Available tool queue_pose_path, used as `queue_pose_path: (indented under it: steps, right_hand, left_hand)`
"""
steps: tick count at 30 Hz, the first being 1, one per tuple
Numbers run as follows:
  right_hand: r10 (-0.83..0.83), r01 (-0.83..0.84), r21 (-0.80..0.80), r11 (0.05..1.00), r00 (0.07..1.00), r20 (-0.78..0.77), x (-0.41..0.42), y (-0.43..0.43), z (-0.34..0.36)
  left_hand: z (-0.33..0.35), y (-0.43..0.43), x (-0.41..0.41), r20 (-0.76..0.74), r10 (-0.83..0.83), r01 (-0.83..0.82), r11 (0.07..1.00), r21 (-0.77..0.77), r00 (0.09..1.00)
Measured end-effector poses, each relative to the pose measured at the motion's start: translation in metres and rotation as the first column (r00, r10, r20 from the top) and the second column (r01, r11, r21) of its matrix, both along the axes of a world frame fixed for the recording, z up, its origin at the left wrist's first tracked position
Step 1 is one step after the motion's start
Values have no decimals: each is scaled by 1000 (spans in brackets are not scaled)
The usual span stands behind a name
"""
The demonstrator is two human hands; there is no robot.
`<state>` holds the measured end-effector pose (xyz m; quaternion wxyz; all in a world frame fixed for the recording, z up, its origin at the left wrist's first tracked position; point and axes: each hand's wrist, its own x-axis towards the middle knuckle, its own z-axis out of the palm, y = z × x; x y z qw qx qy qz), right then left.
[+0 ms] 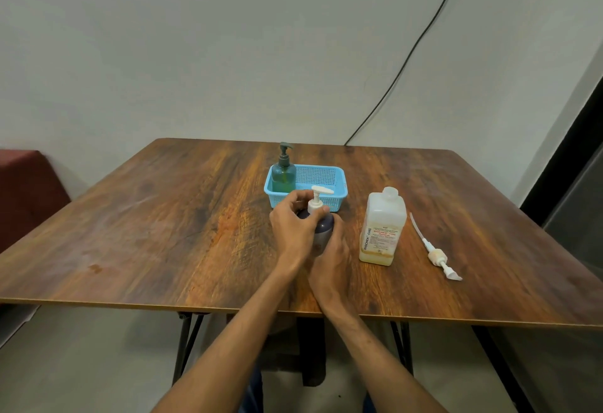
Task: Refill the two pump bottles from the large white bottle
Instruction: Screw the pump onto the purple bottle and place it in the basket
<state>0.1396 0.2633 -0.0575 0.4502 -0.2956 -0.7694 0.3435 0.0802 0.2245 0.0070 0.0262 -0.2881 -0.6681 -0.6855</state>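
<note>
Two hands are meeting on the dark pump bottle [323,228], which I am watching stand on the table [163,233] just in front of the blue basket [329,177]. The left hand [292,233] is curling its fingers round the white pump collar [315,207], and the right hand [332,251] is wrapping round the bottle's body. The green pump bottle [283,174] is standing in the basket's left end. The large white bottle [381,229] is standing open-necked to the right, with a loose long-tubed pump [437,254] lying beside it.
</note>
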Motion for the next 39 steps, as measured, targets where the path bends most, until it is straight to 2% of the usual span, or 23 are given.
queue_pose_path:
  steps: [3,5,7,10,13,16,20,22,24,27,31,35,39]
  right_hand:
    - [8,-9,-33,999,999,-32,-2,1,-1]
    - [24,-26,-38,999,998,-58,-1,0,0]
    - [36,-40,-48,998,996,-77,-1,-1,2]
    - [30,-35,-60,998,995,-90,-2,-1,1]
    - [18,-21,-34,999,998,-64,-2,1,-2]
    - [29,-33,-44,998,997,-76,-2,2,0]
    - [72,-78,-59,995,993,-90,-1,0,2]
    - [69,-73,-58,996,995,-68,0,0,2]
    - [51,-55,-59,997,997,-58,-1,-1,3]
    - [21,-23,-45,999,998,-59,-1,0,3]
    - [5,-6,-8,1000,1000,-27,-1,2,0]
    - [30,-32,-36,999,998,-51,-2,4,0]
    - [68,-72,-76,995,996,-52,-3,4,1]
  left_hand:
    - [0,-7,-15,12,-174,175,982,-72,985]
    - [2,-14,-23,56,-331,334,942,-45,942]
    - [5,-19,-25,95,-370,371,929,14,924]
    - [2,-14,-18,72,-163,163,987,8,984]
    - [-4,-4,-10,22,-13,13,999,-32,1000]
    - [-3,-3,-14,20,-31,32,998,-50,999]
    - [5,-16,-27,54,-280,282,958,-51,959]
    - [5,-21,-29,60,-333,334,943,-10,941]
    - [2,-20,-22,70,-247,244,969,50,967]
    - [-5,-10,-8,14,-6,5,999,53,1000]
    - [-10,0,-2,-43,51,-49,998,34,998]
    - [-5,-5,-22,37,-144,144,990,-5,989]
    - [8,-13,-42,59,-392,394,919,-16,918]
